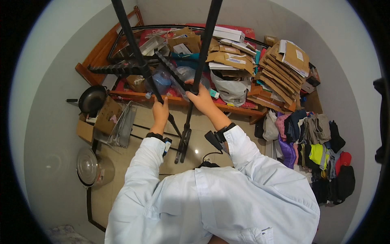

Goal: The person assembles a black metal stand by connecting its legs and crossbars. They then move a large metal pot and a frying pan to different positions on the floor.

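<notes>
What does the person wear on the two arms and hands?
Both arms are in long, loose, pale blue-white shirt sleeves with buttoned cuffs. Each wrist carries a black band: the left hand has one just above the cuff, and the right hand has one with a small black device attached. Both hands are bare.

A wooden bed [101, 51] carries flattened cardboard [280, 69], bags and boxes.

black tripod legs [203, 49] | white sleeves [260, 171] | black pan [92, 99] | brown cardboard [280, 69]

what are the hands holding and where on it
Each grips one black pole of a folding stand: left hand on the left pole, right hand on the right pole, mid-length.
</notes>
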Action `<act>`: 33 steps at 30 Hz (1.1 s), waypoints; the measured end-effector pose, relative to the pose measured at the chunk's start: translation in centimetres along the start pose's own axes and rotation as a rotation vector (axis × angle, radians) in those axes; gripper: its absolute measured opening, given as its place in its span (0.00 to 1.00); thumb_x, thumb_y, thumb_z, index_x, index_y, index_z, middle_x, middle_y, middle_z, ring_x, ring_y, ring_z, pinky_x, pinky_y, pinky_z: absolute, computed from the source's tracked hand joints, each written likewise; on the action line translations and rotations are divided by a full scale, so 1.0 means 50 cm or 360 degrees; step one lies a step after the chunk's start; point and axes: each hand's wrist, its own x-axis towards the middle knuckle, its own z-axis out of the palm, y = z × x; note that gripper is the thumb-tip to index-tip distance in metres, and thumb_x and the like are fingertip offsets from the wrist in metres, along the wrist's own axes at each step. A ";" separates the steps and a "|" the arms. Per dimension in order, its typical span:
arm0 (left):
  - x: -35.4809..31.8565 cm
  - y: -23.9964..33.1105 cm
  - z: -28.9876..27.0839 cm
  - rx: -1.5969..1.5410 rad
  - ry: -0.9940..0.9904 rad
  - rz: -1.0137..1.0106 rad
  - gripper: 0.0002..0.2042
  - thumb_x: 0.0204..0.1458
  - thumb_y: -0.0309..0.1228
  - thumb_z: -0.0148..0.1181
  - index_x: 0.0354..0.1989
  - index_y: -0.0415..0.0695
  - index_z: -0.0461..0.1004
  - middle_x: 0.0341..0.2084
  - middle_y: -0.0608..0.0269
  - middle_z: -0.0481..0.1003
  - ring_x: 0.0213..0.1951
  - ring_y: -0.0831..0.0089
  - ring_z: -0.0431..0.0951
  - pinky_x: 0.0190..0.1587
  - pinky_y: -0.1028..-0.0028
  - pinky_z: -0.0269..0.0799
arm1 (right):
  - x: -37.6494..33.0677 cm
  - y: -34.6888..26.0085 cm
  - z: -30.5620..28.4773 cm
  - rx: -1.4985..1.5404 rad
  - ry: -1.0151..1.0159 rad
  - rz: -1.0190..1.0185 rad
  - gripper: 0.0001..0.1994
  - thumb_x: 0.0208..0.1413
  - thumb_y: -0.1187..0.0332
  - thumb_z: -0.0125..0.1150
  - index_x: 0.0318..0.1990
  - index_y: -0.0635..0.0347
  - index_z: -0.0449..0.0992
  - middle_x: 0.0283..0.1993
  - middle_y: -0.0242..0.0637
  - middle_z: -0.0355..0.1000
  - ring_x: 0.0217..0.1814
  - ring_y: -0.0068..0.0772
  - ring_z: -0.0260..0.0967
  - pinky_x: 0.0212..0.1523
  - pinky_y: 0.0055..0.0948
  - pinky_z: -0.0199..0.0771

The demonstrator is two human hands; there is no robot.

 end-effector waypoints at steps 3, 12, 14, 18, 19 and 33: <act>0.003 0.002 -0.011 -0.0119 -0.0108 -0.0015 0.15 0.56 0.38 0.53 0.36 0.36 0.65 0.18 0.61 0.71 0.22 0.65 0.72 0.28 0.68 0.67 | 0.001 -0.007 0.013 0.0021 -0.0079 0.0005 0.19 0.48 0.69 0.58 0.49 0.60 0.67 0.42 0.39 0.69 0.44 0.32 0.66 0.47 0.29 0.64; 0.032 0.083 -0.071 -0.0131 0.0159 -0.0145 0.18 0.54 0.31 0.51 0.48 0.33 0.58 0.33 0.43 0.73 0.39 0.47 0.73 0.42 0.62 0.66 | 0.030 0.002 0.080 0.0132 -0.0117 -0.0124 0.20 0.47 0.72 0.58 0.50 0.61 0.67 0.43 0.43 0.69 0.47 0.35 0.67 0.48 0.30 0.65; 0.051 0.119 -0.095 -0.0341 0.0202 -0.0143 0.19 0.54 0.30 0.50 0.50 0.34 0.55 0.35 0.44 0.72 0.41 0.49 0.73 0.45 0.63 0.65 | 0.041 0.010 0.101 0.0045 -0.0140 -0.0164 0.19 0.48 0.74 0.57 0.50 0.62 0.66 0.42 0.40 0.69 0.44 0.30 0.68 0.46 0.28 0.66; 0.081 0.180 -0.136 -0.0288 0.0280 -0.0039 0.16 0.53 0.34 0.52 0.40 0.30 0.64 0.36 0.40 0.71 0.41 0.45 0.72 0.44 0.60 0.65 | 0.058 0.015 0.139 -0.0074 -0.0091 -0.0233 0.18 0.49 0.75 0.57 0.49 0.63 0.66 0.41 0.42 0.69 0.40 0.30 0.70 0.43 0.27 0.68; 0.086 0.188 -0.145 -0.0266 0.0282 -0.0023 0.16 0.53 0.34 0.52 0.40 0.30 0.63 0.36 0.39 0.71 0.41 0.44 0.71 0.44 0.60 0.65 | 0.061 0.014 0.145 -0.0090 -0.0077 -0.0227 0.18 0.49 0.75 0.57 0.49 0.63 0.66 0.42 0.42 0.69 0.40 0.31 0.70 0.43 0.28 0.68; 0.173 0.149 -0.258 0.0384 0.0118 -0.0388 0.27 0.54 0.41 0.51 0.54 0.31 0.57 0.38 0.37 0.73 0.43 0.45 0.73 0.42 0.56 0.67 | 0.063 0.018 0.113 0.0043 -0.0064 -0.0054 0.17 0.44 0.71 0.59 0.45 0.61 0.69 0.37 0.46 0.71 0.41 0.45 0.70 0.43 0.32 0.68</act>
